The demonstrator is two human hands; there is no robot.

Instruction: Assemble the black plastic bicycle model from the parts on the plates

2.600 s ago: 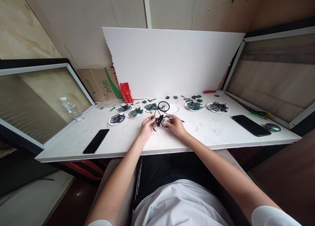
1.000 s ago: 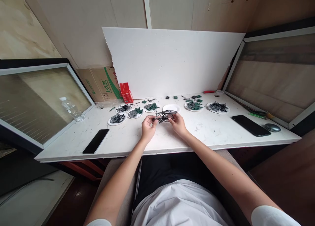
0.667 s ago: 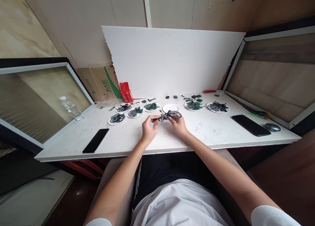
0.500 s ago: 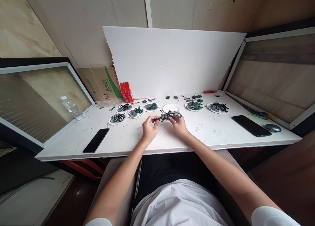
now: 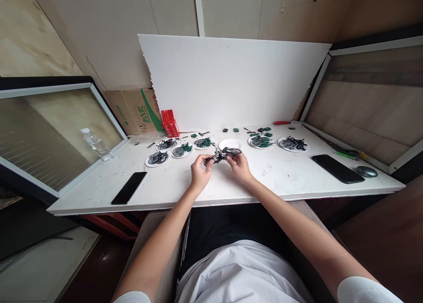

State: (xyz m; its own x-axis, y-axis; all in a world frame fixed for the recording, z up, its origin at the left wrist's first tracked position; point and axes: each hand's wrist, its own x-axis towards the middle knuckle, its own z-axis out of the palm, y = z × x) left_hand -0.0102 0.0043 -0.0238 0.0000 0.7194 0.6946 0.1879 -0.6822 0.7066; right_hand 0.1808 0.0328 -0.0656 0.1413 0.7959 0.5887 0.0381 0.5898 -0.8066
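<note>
Between my two hands is a small black model bicycle (image 5: 219,156), held just above the white table near its middle. My left hand (image 5: 200,173) is closed on its left end, thumb and fingers pinching dark parts there. My right hand (image 5: 240,168) pinches it from the right, just below a black spoked wheel (image 5: 232,151). Fingers cover some of the model's lower parts. Right behind the model lies a white paper plate (image 5: 228,142), partly hidden by it.
Plates of black and green plastic parts stand at the left (image 5: 157,159) and right (image 5: 293,144). Phones lie at the left (image 5: 129,188) and right (image 5: 337,169), the latter beside a round grey object (image 5: 366,171). A red box (image 5: 170,123) and plastic bottle (image 5: 97,145) stand left.
The model has tilted a little in my hands; its right wheel sits slightly further left and looks flatter. Both hands have barely moved.
</note>
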